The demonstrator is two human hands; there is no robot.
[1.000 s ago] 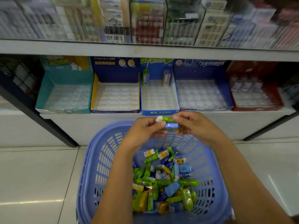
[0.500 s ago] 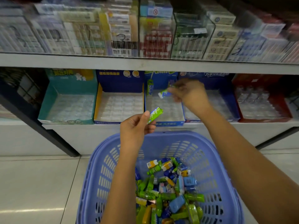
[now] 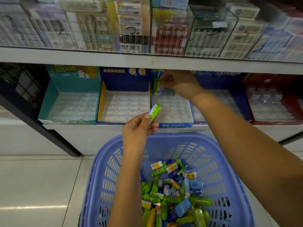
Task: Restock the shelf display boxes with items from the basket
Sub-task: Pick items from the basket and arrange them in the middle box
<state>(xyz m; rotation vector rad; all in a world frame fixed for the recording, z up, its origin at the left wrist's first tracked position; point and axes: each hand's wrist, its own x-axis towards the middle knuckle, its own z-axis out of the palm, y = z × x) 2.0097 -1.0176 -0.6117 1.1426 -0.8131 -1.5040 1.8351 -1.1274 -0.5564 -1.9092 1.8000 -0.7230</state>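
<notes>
A blue plastic basket (image 3: 226, 149) sits on the floor below me, holding several small green, blue and yellow packs (image 3: 173, 190). My left hand (image 3: 137, 128) holds a green pack (image 3: 154, 111) upright above the basket's far rim. My right hand (image 3: 178, 82) reaches into the back of the middle blue display box (image 3: 176, 125) and pinches a small green pack (image 3: 157, 81) beside one standing there. The box's clear tray is otherwise bare.
On the lower shelf stand a teal box (image 3: 49, 104), a yellow-sided blue box (image 3: 100, 102), another blue box (image 3: 236, 102) and a red box (image 3: 278, 122). The upper shelf edge (image 3: 147, 60) overhangs them, with clear cases of goods above. A dark post (image 3: 37, 126) slants at left.
My right hand has carried its pack from over the basket up into the back of the middle box. My left hand has lifted slightly with the green pack.
</notes>
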